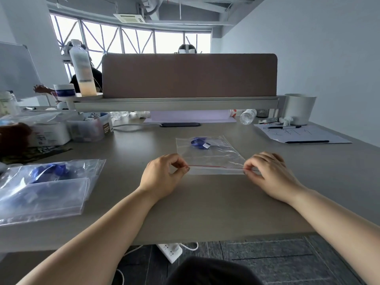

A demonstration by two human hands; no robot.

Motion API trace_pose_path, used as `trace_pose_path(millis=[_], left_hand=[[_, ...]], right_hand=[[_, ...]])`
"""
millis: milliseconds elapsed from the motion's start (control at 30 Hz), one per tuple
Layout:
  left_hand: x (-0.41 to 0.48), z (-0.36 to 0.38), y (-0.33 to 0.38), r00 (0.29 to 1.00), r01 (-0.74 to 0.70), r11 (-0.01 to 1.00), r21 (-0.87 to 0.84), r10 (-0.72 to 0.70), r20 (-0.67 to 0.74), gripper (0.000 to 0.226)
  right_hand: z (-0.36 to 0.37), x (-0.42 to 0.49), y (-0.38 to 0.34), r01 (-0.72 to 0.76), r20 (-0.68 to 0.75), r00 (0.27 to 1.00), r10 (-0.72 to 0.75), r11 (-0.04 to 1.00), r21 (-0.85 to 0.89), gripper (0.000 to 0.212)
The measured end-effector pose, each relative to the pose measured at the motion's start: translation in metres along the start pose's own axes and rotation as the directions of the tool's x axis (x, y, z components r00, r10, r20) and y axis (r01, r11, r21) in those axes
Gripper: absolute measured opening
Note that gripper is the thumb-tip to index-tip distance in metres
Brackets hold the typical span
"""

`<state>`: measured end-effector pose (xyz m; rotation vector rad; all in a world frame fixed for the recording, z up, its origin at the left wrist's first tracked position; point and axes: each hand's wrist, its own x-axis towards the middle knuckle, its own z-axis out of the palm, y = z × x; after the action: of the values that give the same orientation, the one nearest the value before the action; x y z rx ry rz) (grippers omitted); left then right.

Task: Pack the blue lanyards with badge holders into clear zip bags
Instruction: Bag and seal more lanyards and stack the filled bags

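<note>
Grey-brown desk [205,202], wide, matte top. Brown fabric partition [189,76] stands along its far edge on a pale metal rail [176,103]. Behind it, tall windows [131,41] with crossed bracing, bright daylight. Plain white wall [308,48] to the right. Open ceiling with exposed ducts and a cassette air unit [129,18]. Dark grey carpet tiles [277,262] below; a white power strip [170,251] lies on them.

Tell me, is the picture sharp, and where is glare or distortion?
Head view: the hands and the zip bag are fairly sharp; the windows behind are overexposed; the stack of bags at left shows sheen; wide-angle distortion bends the edges; shadows on the desk are soft.
</note>
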<state>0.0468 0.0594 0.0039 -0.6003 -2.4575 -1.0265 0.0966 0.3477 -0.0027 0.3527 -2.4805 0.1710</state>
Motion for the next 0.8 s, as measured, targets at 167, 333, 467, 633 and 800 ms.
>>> trace_pose_path(millis=[167, 333, 467, 633, 800], left_hand=[[0.0, -0.005, -0.002, 0.999, 0.023, 1.0, -0.017, -0.024, -0.022, 0.018], [0.0, -0.005, -0.004, 0.997, 0.067, 0.996, -0.057, -0.069, -0.034, 0.019], [-0.002, -0.007, -0.008, 0.994, 0.096, 0.992, -0.085, -0.099, -0.036, 0.016], [-0.003, -0.007, -0.008, 0.993, 0.116, 0.977, -0.179, -0.117, 0.0, 0.011], [-0.006, -0.005, 0.001, 0.996, 0.088, 0.981, -0.176, -0.087, 0.012, 0.008]], right_hand=[[-0.004, -0.007, 0.009, -0.082, -0.022, 0.996, 0.083, 0.995, 0.05, 0.007], [-0.004, -0.009, 0.012, -0.199, 0.0, 0.978, 0.207, 0.936, 0.291, 0.01], [-0.007, -0.007, 0.009, -0.25, 0.057, 0.967, 0.25, 0.867, 0.432, 0.012], [-0.012, -0.004, -0.002, -0.298, 0.118, 0.949, 0.291, 0.713, 0.634, 0.006], [-0.009, -0.002, -0.004, -0.308, 0.096, 0.941, 0.324, 0.706, 0.638, 0.007]])
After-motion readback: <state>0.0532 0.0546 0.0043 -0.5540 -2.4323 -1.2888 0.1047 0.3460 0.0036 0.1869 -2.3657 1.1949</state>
